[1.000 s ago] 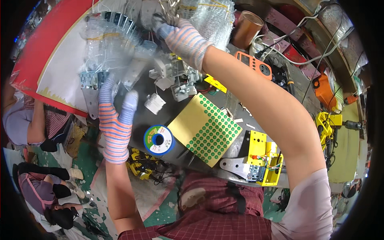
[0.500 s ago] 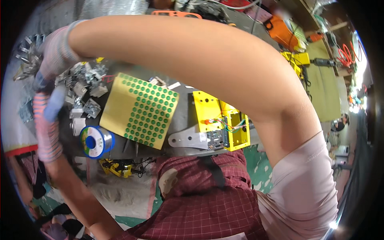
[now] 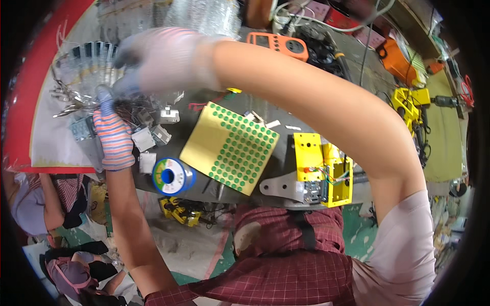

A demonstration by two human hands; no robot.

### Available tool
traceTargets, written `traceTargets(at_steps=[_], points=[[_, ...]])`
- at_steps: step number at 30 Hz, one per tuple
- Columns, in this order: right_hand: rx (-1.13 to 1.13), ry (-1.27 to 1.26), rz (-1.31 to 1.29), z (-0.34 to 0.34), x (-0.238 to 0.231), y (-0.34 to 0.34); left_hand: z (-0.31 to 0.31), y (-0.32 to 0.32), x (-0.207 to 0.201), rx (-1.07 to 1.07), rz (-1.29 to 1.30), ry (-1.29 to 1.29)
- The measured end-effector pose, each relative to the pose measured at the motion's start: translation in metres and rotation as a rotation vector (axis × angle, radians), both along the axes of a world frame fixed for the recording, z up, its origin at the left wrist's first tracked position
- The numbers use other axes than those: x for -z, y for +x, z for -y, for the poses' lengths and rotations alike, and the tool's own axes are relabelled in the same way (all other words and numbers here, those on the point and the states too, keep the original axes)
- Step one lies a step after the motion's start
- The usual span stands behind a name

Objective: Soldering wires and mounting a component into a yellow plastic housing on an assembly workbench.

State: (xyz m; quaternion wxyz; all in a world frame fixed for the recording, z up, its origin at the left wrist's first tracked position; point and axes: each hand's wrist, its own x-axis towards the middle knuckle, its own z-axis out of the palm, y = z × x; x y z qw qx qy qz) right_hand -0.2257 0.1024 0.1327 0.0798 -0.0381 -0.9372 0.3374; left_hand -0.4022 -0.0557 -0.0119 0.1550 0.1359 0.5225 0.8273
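The dark workbench (image 3: 286, 153) carries everything, and the yellow card with green dots (image 3: 229, 148) near its middle serves as the landmark. Up and to the left of the card lies a large pile of clear plastic bags (image 3: 87, 66) holding small metal parts, spread over a white sheet. The right hand (image 3: 163, 58), in a pale glove and blurred, reaches across above the card to that pile; its fingers curl down among the bags, but whether they pinch one cannot be told. The left hand (image 3: 113, 135), in a striped glove, sits left of the card with its fingertips up against the same bags, just below the right hand; its hold is hidden too. Right of the card stands a yellow metal box (image 3: 324, 168) with wiring. Above the card lies an orange meter (image 3: 278, 46). Below and left of the card rests a blue solder spool (image 3: 172, 176), and between the card and the left hand sit small grey metal blocks (image 3: 153, 136)
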Motion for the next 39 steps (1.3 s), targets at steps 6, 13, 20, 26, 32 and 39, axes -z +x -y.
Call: traceTargets(at_steps=[6, 13, 20, 26, 32, 39], points=[[0.050, -0.381, -0.261, -0.036, 0.035, 0.033, 0.034, 0.000, -0.081, 0.159, -0.052, 0.289], [-0.048, -0.253, -0.394, 0.014, 0.028, 0.038, 0.081, 0.016, -0.083, 0.280, -0.172, 0.240], [-0.020, -0.011, -0.366, 0.032, 0.030, 0.012, 0.051, 0.049, -0.086, 0.256, -0.217, 0.188], [0.057, -0.050, -0.466, 0.028, 0.031, 0.012, 0.055, 0.030, -0.064, -0.036, -0.872, -0.415], [0.048, 0.089, -0.183, 0.019, 0.025, 0.001, 0.052, 0.049, -0.082, 0.139, -0.735, -0.320], [-0.255, -0.291, 0.217, -0.007, 0.024, -0.035, 0.046, 0.047, -0.092, 0.506, -0.086, 0.232]])
